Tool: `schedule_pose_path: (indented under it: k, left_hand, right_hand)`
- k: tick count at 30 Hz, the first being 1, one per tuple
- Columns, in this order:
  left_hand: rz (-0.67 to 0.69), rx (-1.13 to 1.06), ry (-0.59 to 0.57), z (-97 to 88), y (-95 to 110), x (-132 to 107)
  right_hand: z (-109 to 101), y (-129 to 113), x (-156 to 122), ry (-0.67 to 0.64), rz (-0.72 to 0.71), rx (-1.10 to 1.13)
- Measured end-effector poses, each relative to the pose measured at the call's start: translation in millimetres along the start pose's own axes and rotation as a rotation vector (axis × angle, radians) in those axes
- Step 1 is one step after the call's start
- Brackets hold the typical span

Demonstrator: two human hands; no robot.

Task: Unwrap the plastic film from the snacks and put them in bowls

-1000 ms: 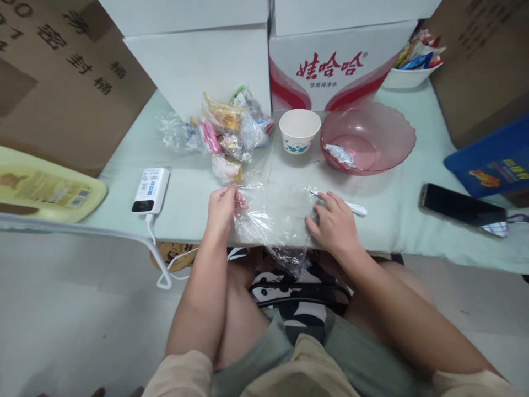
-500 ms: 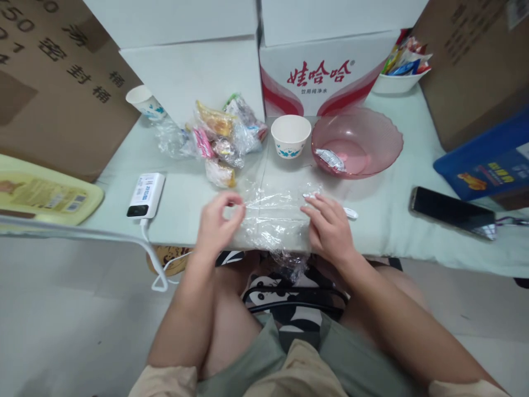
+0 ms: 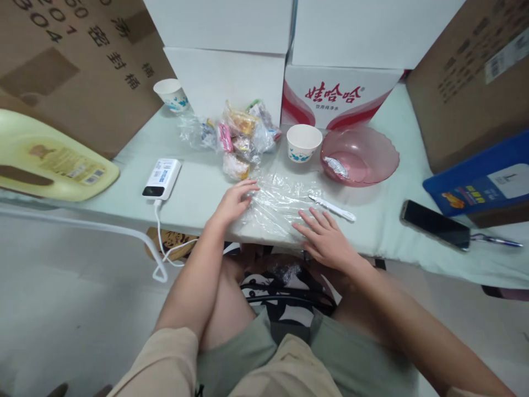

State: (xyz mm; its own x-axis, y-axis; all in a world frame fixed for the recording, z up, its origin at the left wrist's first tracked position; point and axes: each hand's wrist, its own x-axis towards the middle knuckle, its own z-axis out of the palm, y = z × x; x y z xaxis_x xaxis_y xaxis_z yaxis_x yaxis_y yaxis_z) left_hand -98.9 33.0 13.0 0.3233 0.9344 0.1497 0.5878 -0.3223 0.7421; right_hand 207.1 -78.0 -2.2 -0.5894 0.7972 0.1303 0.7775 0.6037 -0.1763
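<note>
Because it looks thin and limp, the plastic film (image 3: 275, 207) should handle as light and slippery, best held by its edges. Clear and crinkled, it lies on the bench (image 3: 384, 226) between the left hand (image 3: 235, 203), fingers loosely bent, and the right hand (image 3: 328, 237), spread wide near a white-handled tool (image 3: 336, 210).

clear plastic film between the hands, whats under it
Pale green cloth shows through the clear plastic film. Where creases glare, or where the left hand and right hand cover its sides, what lies beneath can't be made out.
</note>
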Motion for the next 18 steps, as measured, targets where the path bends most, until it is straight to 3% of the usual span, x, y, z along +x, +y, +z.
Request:
schedule_pose_path:
  k: [2, 3, 7, 9, 13, 18]
  left_hand:
    - [0.054, -0.028, 0.088, -4.5, 14, -9]
    - [0.090, -0.037, 0.079, -6.0, 21, -15]
    - [0.219, 0.061, -0.321, -4.2, 30, -40]
    - [0.222, 0.143, -0.425, -0.6, 21, -49]
    - [0.164, 0.060, -0.421, -0.7, 1, -55]
    - [0.024, -0.235, -0.256, -17.3, 5, -55]
  right_hand:
    - [-5, -5, -13, 0.076, -0.018, 0.012]
    - [-6, -8, -20, 0.082, -0.041, 0.024]
    - [1, -17, -38, -0.054, -0.088, 0.009]
    - [7, -17, -40, -0.080, -0.034, -0.038]
    - [14, -11, -37, -0.036, -0.003, -0.065]
    - [17, -2, -32, 0.065, 0.012, 0.082]
